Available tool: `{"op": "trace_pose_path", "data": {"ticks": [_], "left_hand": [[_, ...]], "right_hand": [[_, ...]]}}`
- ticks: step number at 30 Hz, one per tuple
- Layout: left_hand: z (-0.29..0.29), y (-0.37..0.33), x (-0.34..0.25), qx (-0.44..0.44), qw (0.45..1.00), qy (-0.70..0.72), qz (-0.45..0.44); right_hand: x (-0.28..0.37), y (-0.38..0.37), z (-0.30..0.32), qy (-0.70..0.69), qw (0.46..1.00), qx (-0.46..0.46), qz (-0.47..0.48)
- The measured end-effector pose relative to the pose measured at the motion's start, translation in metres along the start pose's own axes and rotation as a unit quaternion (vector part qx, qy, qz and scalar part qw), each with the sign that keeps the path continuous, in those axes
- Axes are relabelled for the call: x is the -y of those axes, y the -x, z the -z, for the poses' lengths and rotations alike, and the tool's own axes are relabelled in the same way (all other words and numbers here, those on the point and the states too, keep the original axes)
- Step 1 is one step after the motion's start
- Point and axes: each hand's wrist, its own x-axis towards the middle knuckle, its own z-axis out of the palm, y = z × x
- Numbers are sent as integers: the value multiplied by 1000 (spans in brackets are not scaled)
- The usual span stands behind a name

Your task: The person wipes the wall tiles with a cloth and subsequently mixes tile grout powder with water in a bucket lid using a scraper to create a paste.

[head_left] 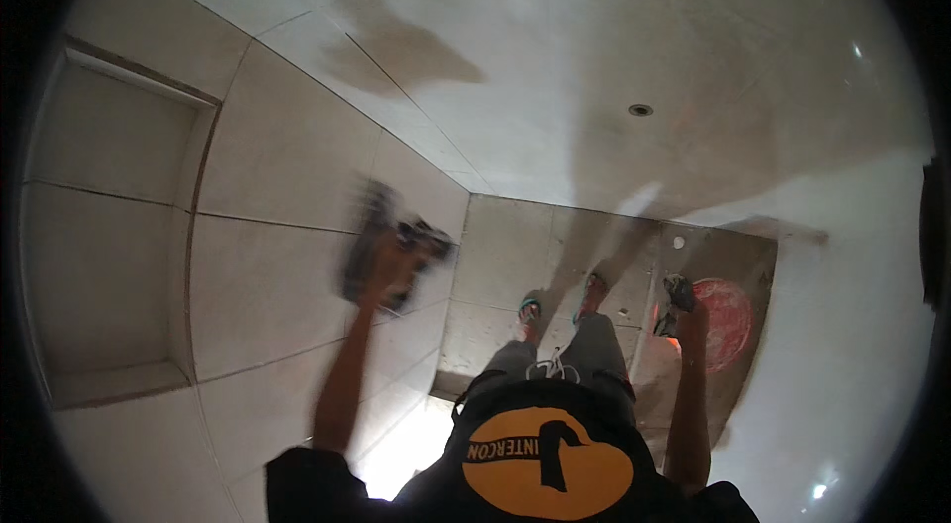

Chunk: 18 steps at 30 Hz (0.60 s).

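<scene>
Holding dark cloth (361, 262), perhaps, left hand (398, 267); orange emblem (594, 473) lettered.

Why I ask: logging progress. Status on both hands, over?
Left hand on blurred grey item at tiled wall. Right hand near red bucket, grip unclear. Bucket sits right of the feet.

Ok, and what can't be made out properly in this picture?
All in the head view:
Blurred dark thing at the left hand: motion blur hides its kind and the grip.
Small dark thing at the right hand: too small and dim to identify.
Red round thing: partly covered by the right hand.
Black thing, far right: cut off by the fisheye rim.
</scene>
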Motion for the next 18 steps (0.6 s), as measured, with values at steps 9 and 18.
{"op": "trace_pose_path", "data": {"ticks": [9, 18], "left_hand": [[-277, 72, -27, 401, 852, -336, -18], [-255, -6, -92, 386, 817, -406, -136]], "right_hand": [[36, 5, 131, 6, 996, -75, -53], [-123, 13, 110, 196, 953, -208, -96]]}}
